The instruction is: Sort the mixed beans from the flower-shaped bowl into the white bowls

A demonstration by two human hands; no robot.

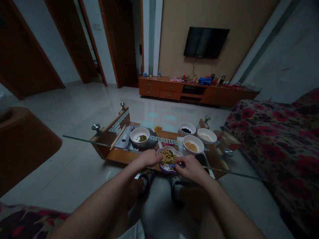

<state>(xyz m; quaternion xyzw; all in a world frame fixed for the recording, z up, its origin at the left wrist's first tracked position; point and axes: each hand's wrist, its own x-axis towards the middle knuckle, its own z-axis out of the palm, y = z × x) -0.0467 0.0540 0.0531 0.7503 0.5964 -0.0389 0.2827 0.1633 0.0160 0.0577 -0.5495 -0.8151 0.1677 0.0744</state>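
Note:
A white, scallop-edged dish with a purple base (163,168) sits at the near edge of the glass table, holding mixed yellow beans and green beans. My left hand (150,158) is closed at its left rim, thumb side over the beans. From the right, my right hand (191,168) pinches a slim blue-purple tool (172,165), whose tip reaches into the dish; its exact kind is unclear. Left of the dish stands a white bowl (134,136) with some green beans. On the right are white bowls of yellow beans (191,147), black beans (185,130) and pale pieces (205,136).
Chopsticks (118,137) lie on the left of the glass tabletop (84,131). A dark phone-like slab (200,162) lies beside my right hand. A flowered sofa (269,142) borders the right side. Across the floor are a long cabinet (171,87) and a wall television (206,42).

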